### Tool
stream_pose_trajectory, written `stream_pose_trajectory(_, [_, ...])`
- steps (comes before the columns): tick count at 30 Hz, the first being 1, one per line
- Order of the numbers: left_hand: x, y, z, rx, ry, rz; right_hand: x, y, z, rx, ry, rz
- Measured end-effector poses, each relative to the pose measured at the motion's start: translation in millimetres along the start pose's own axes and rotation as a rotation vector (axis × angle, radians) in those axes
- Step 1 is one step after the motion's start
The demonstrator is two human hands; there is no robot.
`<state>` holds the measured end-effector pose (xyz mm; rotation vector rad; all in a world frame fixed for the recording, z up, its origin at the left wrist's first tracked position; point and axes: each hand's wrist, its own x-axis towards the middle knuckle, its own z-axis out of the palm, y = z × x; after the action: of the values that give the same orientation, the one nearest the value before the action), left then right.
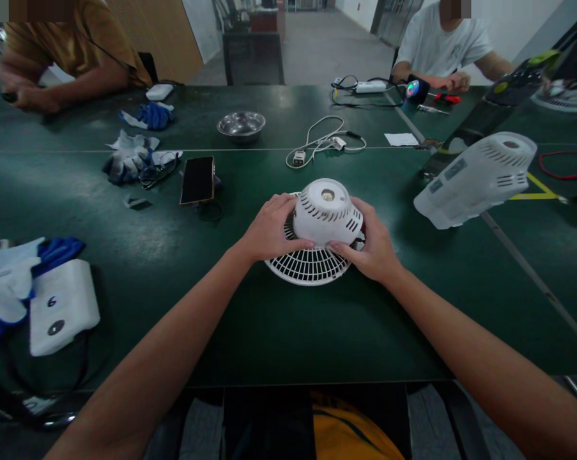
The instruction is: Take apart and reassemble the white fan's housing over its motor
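Observation:
A white fan head lies grille-down on the green table in front of me. Its rounded motor housing (324, 220) with slotted vents points up, above the round slatted grille (312, 268). My left hand (275, 229) is closed around the housing's left side, thumb along its lower front edge. From the right, my right hand (372, 246) grips the same housing, its thumb also at the front. Some fingertips are hidden behind the fan. To the right lies a white vented plastic housing (480, 179), apart from both hands.
Left are a phone (197, 181), work gloves (130, 156) and a white box (64, 308) marked 6. Beyond the fan sit a metal bowl (241, 126) and a white cable (317, 144). A dark post (484, 121) rises at right. Two people sit across the table.

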<state>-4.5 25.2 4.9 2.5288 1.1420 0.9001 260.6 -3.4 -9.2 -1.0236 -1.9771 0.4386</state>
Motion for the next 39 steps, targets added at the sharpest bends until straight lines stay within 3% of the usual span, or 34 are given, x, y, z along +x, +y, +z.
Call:
stream_pose_trajectory(20, [-1.8,4.0,-7.5,-0.016,-0.115,-0.003,4.1,2.6,-9.9,0.044,-0.125,-0.041])
stream_pose_trajectory(39, [-3.6,2.7,-5.6,0.074,-0.136,0.003,3.1,-0.6,-3.1,0.014,-0.118,-0.010])
